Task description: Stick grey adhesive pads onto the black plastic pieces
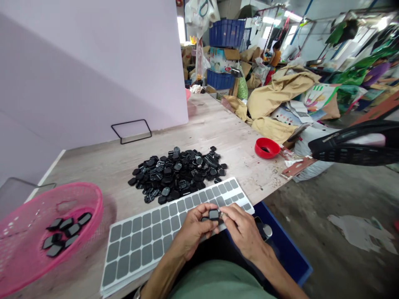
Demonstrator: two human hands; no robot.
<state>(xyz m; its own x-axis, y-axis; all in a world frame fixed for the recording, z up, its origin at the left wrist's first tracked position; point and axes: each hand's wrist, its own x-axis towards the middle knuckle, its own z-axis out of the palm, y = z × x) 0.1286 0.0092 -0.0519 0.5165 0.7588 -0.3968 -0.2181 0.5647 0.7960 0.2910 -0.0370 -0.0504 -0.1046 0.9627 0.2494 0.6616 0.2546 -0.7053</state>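
Observation:
My left hand (199,224) is closed on a small black plastic piece (213,214) with a grey face, held above the sticker sheet. Close to the right edge of that piece, my right hand (241,226) has thumb and forefinger pinched together; what lies between them is too small to make out. Below both hands lies a white sheet of grey rounded stickers (146,236), with blank white gaps in its right part. Beyond the sheet spreads a pile of black plastic pieces (177,172).
At the left a pink basket (93,195) holds several grey-faced black pieces. A red bowl (268,143) stands near the table's right edge. A black wire frame (131,132) leans by the wall. Beneath the table edge is a blue crate (296,265); sacks (277,95) fill the background.

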